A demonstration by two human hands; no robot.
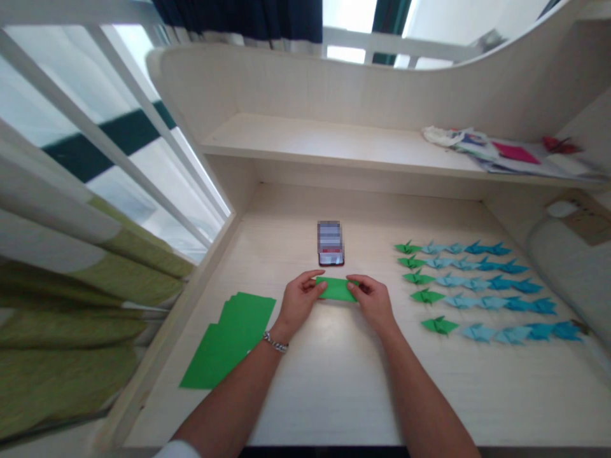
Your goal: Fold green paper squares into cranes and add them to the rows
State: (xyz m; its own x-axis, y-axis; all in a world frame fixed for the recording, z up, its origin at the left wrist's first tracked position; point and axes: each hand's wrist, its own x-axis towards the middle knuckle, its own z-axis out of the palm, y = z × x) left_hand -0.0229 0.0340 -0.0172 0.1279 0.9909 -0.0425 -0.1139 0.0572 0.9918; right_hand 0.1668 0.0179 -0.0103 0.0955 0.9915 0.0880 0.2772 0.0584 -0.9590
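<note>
The left hand (300, 298) and right hand (375, 302) have fingers clamped on opposite ends of a seemingly part-folded green paper strip (338, 289) near the smartphone (331, 243); five rows of origami cranes (440, 326) appear complete, while the green paper sheets (233, 337) remain unfolded.

We look from one head-worn camera, forward and down across the pale wood-grain desk (329, 381). We are near enough that both forearms (424, 388) run in from the bottom edge, setting the left hand (298, 299) and right hand (375, 302) just below mid-frame. Our wide view reaches the shelf (315, 140) farther back and the green-and-white curtain (71, 369) along its left side.
</note>
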